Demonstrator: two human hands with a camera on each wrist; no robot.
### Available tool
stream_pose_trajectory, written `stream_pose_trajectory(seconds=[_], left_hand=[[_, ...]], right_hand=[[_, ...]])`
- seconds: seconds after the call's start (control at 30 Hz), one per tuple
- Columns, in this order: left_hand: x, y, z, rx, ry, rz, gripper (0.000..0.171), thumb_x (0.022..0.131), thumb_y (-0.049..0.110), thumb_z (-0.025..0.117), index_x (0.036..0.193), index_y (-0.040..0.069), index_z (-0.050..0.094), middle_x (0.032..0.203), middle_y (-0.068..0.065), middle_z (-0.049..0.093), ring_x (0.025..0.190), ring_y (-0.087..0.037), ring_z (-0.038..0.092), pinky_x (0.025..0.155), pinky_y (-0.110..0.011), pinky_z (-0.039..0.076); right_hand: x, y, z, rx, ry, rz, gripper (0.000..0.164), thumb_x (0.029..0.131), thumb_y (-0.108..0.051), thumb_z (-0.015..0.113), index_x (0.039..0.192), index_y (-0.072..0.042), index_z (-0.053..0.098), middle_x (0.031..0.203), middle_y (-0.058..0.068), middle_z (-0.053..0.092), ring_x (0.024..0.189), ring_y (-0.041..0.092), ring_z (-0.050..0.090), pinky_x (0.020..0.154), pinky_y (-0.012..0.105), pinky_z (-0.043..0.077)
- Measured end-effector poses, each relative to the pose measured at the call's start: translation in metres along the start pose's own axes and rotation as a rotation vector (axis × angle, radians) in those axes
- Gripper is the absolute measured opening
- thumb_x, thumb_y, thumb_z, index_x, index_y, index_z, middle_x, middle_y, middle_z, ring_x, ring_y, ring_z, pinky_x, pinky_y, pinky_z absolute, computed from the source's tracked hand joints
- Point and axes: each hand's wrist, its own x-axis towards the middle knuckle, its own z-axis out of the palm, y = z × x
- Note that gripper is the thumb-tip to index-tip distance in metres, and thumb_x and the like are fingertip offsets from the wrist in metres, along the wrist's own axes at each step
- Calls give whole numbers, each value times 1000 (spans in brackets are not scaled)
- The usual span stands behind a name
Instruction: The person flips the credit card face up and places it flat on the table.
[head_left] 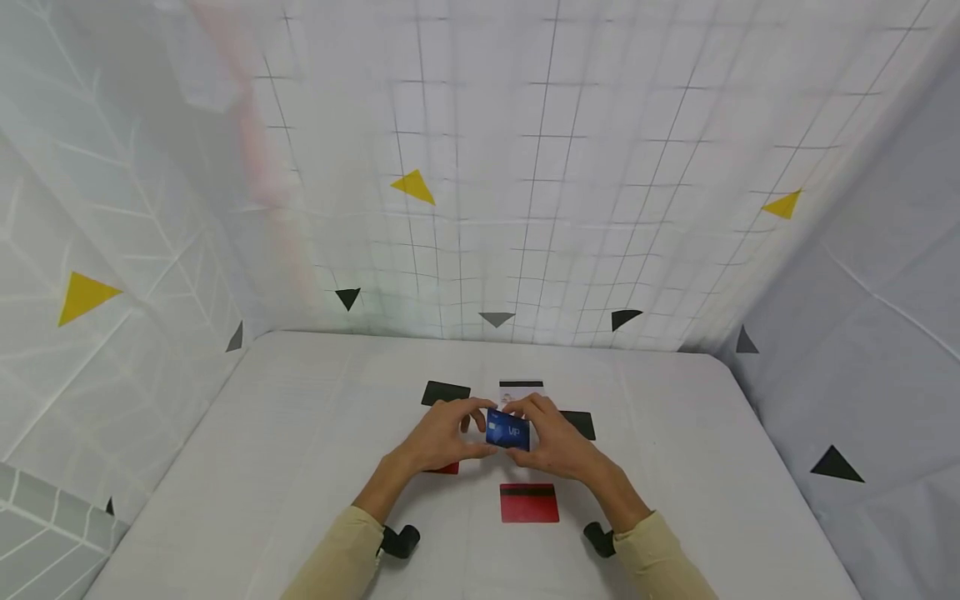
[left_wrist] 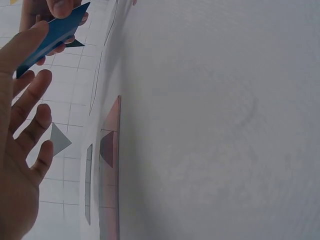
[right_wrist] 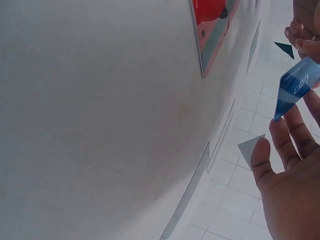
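A blue bank-style card (head_left: pixel 507 430) marked "VIP" is held up above the white table, its printed face toward the head camera. My left hand (head_left: pixel 441 435) pinches its left end between thumb and forefinger. At the opposite end, my right hand (head_left: pixel 557 443) grips it with thumb and fingers. In the left wrist view the blue card (left_wrist: pixel 56 39) appears tilted, and the left hand's (left_wrist: pixel 20 155) other fingers are spread away from it. The right wrist view shows part of the lettering on the card (right_wrist: pixel 296 86), beside the right hand (right_wrist: pixel 292 200).
On the table (head_left: pixel 675 483) lie a dark card (head_left: pixel 446 392), a white card with a black stripe (head_left: pixel 522 390), another dark card (head_left: pixel 581 426) partly behind the right hand, and a red card (head_left: pixel 529 505). A second red card (head_left: pixel 447 469) is mostly hidden by the left hand.
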Motion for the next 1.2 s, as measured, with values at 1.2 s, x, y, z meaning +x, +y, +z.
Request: stream_pose_trajectory(seconds=[1.2], left_hand=[[-4, 2, 2, 98, 57, -10, 59, 80, 61, 77, 130, 34, 61, 88, 14, 63, 76, -7, 47, 76, -34, 33]], right_hand=[[-5, 20, 0, -36, 17, 47, 53, 79, -34, 84, 125, -27, 57, 117, -7, 49, 116, 19, 46, 96, 44, 49]])
